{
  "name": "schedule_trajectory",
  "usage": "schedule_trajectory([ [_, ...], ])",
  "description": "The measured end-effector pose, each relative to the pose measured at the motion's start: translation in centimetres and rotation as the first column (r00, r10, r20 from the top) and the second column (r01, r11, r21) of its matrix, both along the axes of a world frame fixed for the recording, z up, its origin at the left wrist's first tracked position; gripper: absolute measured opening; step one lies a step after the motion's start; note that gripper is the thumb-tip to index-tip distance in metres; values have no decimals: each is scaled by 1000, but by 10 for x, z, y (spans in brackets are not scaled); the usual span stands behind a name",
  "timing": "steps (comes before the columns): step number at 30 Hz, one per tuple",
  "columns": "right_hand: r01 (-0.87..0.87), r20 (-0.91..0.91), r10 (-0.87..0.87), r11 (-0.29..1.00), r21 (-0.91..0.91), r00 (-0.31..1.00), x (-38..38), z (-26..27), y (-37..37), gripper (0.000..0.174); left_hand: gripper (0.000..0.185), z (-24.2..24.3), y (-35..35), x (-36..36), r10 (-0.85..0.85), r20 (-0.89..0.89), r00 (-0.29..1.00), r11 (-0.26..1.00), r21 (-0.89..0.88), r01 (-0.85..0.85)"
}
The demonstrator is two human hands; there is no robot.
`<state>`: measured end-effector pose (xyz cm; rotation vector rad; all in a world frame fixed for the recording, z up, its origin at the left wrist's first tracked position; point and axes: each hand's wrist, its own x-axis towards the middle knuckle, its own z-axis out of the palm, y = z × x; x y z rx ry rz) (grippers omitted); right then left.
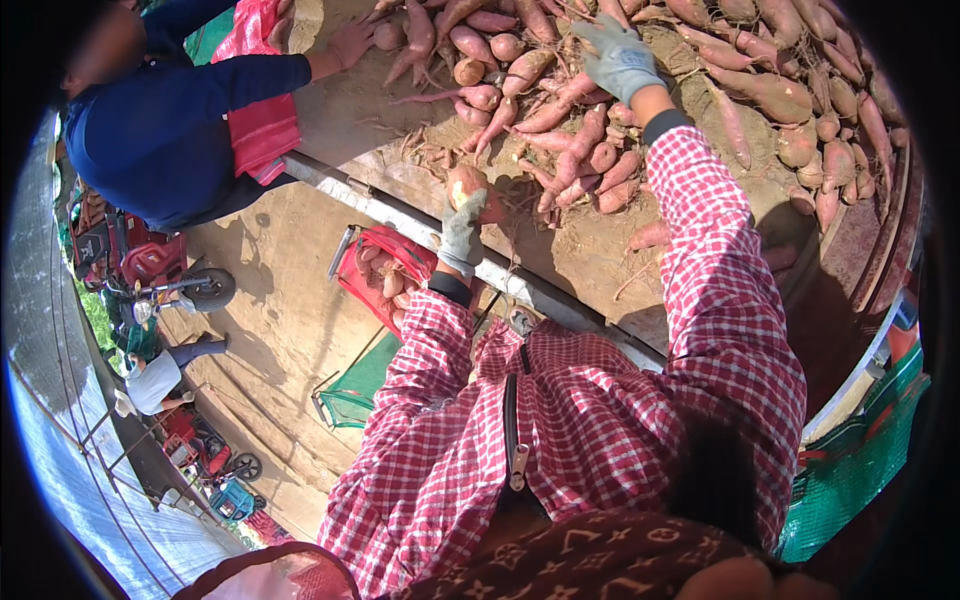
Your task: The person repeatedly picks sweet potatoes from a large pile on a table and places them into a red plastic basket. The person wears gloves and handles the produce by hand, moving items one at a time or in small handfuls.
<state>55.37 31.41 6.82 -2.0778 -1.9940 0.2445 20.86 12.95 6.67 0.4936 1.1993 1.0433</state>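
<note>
My left hand (pixel 461 234), in a grey work glove, grips a large sweet potato (pixel 466 182) just inside the metal edge rail (pixel 517 281). Tan, cut-looking skin shows on the top of that root. My right hand (pixel 619 58), also gloved, reaches into the heap of sweet potatoes (pixel 574 154), fingers spread over several roots; the contact under its palm is hidden. Below my left hand, a red mesh bag (pixel 360 289) held open by a frame contains several sweet potatoes (pixel 392 283).
Another person (pixel 165 142) in dark blue reaches onto the same bed at upper left. More sweet potatoes (pixel 772 90) lie at upper right. A green mesh bag (pixel 364 382) on a frame stands below the rail. Farther left are a motor tricycle (pixel 154 259) and a walking person (pixel 154 382).
</note>
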Motion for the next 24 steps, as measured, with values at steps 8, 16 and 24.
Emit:
schedule_trajectory([
  [8, 114, 154, -121, 992, 55, 981, 114, 25, -98, 43, 46, -78, -29, -8, -20, 78, 997, 998, -52, 24],
  [16, -6, 223, 73, 958, -286, 972, 24, 14, -49, 43, 50, -77, -15, -2, -70, -85, 994, 997, -46, 67],
  [24, 116, 65, -99, 923, -367, 993, 102, 14, -85, 38, 51, -84, -12, 2, -55, -96, 994, 995, -92, 46],
])
